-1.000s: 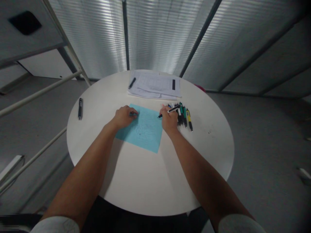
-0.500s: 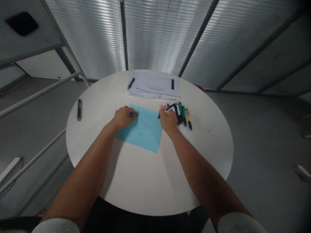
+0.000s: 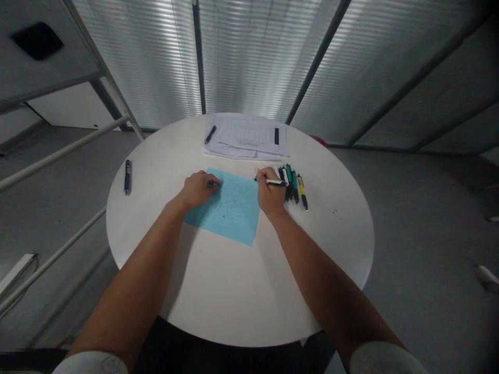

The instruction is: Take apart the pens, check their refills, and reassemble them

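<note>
A sheet of light blue paper with faint writing lies slanted on the white round table. My left hand rests on its upper left part, fingers curled together; a small dark bluish patch shows between thumb and fingers, and I cannot tell what it is. At the paper's right edge, my right hand is closed round a white and black pen. This pen lies nearly level, its dark tip pointing left by the sheet's upper right corner. Several pens in black, white and green lie just beyond that hand.
A yellow and black pen lies at the right end of the row. Stacked printed papers sit at the far edge, a black pen on top. Another dark pen is near the left edge. Metal rails stand left.
The pen in my right hand has swung from a slant, back end up and away, to nearly level with its back end towards the right. My left hand has stayed in place.
</note>
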Action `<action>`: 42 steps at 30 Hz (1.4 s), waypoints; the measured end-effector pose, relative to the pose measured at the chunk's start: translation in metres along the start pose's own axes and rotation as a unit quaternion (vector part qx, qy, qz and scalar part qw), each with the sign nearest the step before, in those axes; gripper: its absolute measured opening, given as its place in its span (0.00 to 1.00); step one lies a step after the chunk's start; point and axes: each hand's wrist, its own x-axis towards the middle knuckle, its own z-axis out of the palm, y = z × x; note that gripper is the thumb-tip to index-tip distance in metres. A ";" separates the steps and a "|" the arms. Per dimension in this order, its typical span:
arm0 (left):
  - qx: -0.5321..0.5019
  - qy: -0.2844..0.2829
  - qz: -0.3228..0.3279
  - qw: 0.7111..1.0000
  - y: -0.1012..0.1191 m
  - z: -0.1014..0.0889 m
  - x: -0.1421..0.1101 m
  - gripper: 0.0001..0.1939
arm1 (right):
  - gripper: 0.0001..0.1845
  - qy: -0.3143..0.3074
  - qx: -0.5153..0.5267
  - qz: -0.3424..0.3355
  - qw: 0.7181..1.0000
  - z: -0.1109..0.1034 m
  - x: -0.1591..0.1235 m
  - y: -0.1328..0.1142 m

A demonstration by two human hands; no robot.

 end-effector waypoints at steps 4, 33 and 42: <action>-0.009 0.005 0.012 1.000 0.000 -0.001 0.000 0.15 | 0.13 -0.019 0.051 -0.013 0.998 -0.002 -0.001 -0.004; -0.026 0.010 0.019 0.999 -0.003 0.001 0.000 0.16 | 0.14 -0.084 0.478 0.322 0.813 0.014 0.006 -0.014; -0.026 0.008 0.009 1.000 0.000 -0.001 -0.001 0.16 | 0.20 -0.089 0.507 0.342 0.786 0.011 0.011 -0.013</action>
